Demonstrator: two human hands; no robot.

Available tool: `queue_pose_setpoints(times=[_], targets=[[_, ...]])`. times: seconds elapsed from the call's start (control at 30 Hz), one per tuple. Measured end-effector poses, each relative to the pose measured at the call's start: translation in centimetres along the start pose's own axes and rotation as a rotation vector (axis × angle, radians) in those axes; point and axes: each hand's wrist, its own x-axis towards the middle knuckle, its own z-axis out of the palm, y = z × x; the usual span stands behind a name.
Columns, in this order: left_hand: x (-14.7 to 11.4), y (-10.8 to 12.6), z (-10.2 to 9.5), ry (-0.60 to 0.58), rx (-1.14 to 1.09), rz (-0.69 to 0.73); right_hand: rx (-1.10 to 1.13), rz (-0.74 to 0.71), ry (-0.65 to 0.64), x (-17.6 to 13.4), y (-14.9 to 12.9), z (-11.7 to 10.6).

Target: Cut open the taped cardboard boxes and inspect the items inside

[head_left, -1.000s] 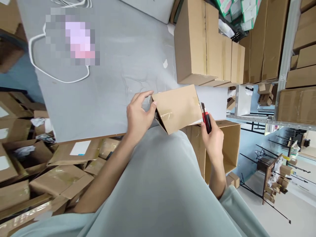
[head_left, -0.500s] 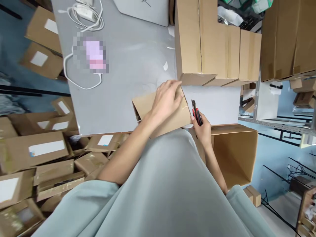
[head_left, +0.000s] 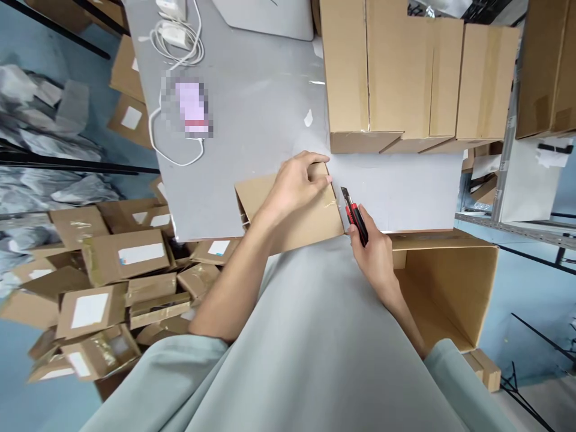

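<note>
A small cardboard box lies at the table's front edge, against my clothing, with its left end showing a dark gap. My left hand rests across its top, thumb and fingers curled at the right edge. In my right hand is a black and red utility knife. Its blade points up and to the left, just right of the box and apart from it. The box's underside is hidden.
Taller cardboard boxes stand in a row at the back right of the grey table. A white cable and a laptop lie behind. A big open carton sits below right; piled boxes fill the floor at left.
The camera view has shifted, so the surroundings sit differently. My right hand and the knife have turned slightly, the blade tip now further left. My left hand still holds the box.
</note>
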Motion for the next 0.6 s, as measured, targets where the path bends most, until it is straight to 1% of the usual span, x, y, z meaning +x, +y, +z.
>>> queue_pose_setpoints(times=[0.17, 0.3, 0.6], targets=[[0.0, 1.1, 0.0, -0.006, 0.045, -0.055, -0.060, -0.061, -0.105, 0.5, -2.3, -1.4], [-0.1, 1.6, -0.2, -0.030, 0.056, -0.088, -0.167, -0.027, -0.149, 0.8, -3.5, -1.6], [-0.1, 1.1, -0.2, -0.032, 0.054, -0.047, -0.330, 0.042, -0.233, 0.0, -5.2, -1.7]])
